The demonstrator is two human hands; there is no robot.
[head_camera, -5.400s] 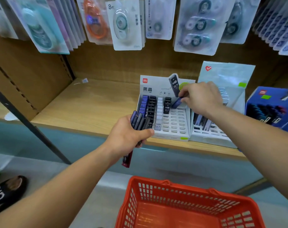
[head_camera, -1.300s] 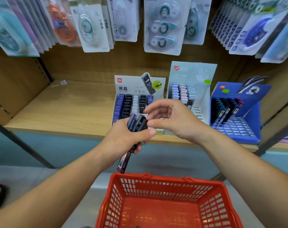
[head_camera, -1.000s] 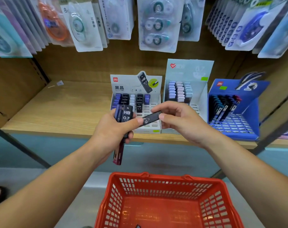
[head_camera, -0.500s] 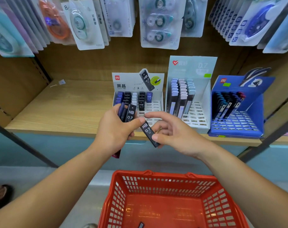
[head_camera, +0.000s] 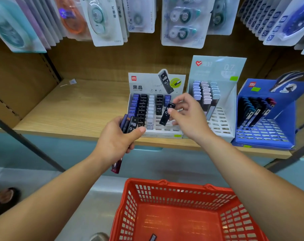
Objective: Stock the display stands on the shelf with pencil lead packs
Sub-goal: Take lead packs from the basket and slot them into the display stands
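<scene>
My left hand [head_camera: 115, 142] grips a bundle of pencil lead packs [head_camera: 130, 125], black and blue ones marked HB 0.7, just in front of the shelf edge. My right hand [head_camera: 188, 117] pinches a single black lead pack [head_camera: 166, 114] and holds it tilted over the white display stand [head_camera: 157, 131]. That stand has columns of blue, black and white packs at its left and open slots at its right. A pale teal stand [head_camera: 222, 122] with lilac and grey packs sits beside it, and a blue stand [head_camera: 267, 134] further right.
The wooden shelf [head_camera: 74, 112] stretches bare to the left of the stands. Carded correction tapes [head_camera: 104, 20] hang above. A red plastic basket [head_camera: 182, 214] sits below my arms with one lead pack [head_camera: 153, 238] in it. A dark metal upright [head_camera: 31, 146] slants at the left.
My right hand drew one black pack out of the bundle in my left hand and carried it up and forward over the white stand. The left hand stayed with its bundle.
</scene>
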